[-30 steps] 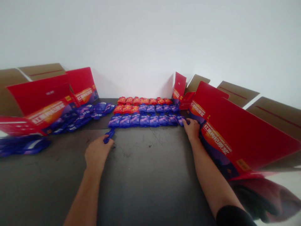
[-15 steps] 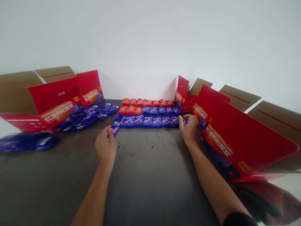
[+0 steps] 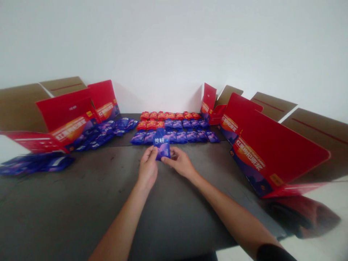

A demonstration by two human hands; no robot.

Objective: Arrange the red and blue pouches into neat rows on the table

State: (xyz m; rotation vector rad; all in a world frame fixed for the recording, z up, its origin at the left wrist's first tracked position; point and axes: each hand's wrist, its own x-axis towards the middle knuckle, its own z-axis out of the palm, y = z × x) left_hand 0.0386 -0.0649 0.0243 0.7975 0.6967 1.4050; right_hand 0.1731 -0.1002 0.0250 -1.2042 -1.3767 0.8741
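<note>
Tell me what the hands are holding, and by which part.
A flat, rectangular blue-purple plastic-looking pouch: the left hand grips its lower left edge, the right hand its lower right corner.

Table [image 3: 174, 210], one: dark grey top, scuffed, bare through the centre and toward 6 o'clock. At 12 o'clock, three rows of packets: back row, red packets [image 3: 153, 115]; middle row, red at its left end, blue packets [image 3: 186, 123] for the remainder; front row, blue. Between 10 and 11 o'clock, loose blue pile [image 3: 104, 131]; at 9 o'clock, second blue pile [image 3: 38, 163]. Open red boxes: 10 o'clock, left boxes [image 3: 65, 105]; 2 o'clock, right boxes [image 3: 282, 141].
</note>
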